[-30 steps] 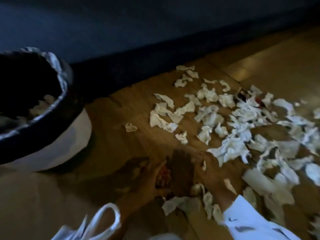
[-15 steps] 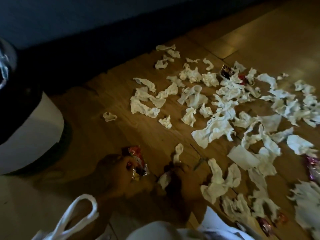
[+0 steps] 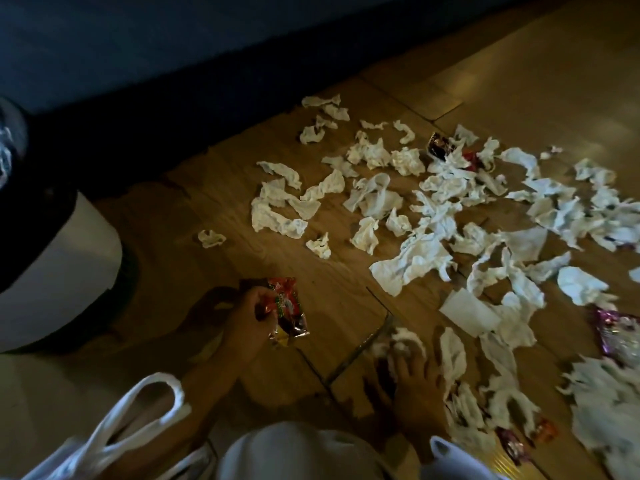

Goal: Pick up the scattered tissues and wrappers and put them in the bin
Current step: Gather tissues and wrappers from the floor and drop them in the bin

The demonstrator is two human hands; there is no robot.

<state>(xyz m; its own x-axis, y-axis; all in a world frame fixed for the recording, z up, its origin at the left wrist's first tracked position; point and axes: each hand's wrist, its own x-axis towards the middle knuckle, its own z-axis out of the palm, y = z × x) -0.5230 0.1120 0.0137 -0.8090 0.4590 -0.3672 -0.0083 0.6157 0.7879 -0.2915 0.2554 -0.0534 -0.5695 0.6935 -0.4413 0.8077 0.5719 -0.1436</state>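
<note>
**Item in hand.** A red printed wrapper (image 3: 289, 308) is pinched between the thumb and curled fingers of the left hand (image 3: 251, 318). It is held clear of the floor (image 3: 207, 209), on the bin side of the mess. Judgement: it is held there because this hand is the nearer to the bin and can carry it straight across.

**Right hand** (image 3: 414, 379). It is low at the near edge of the litter, fingers over a crumpled tissue (image 3: 403, 339). Blur prevents telling whether they grip it or merely press on it. Judgement: a second piece is being gathered so that both go in one trip.

**Litter on the floor.** Many tissues (image 3: 412, 261) lie spread from centre to right. A dark wrapper (image 3: 438, 147) lies among them at the far side, and a purple wrapper (image 3: 616, 332) at the right edge. Judgement: most of the task is not yet done.

**Bin** (image 3: 69, 271). It has a white body and a dark liner and stands at the left edge, well apart from the main spread. Its opening is mostly out of view.

**Other.** A white bag handle (image 3: 152, 407) loops near the left forearm; its purpose cannot be told.
</note>
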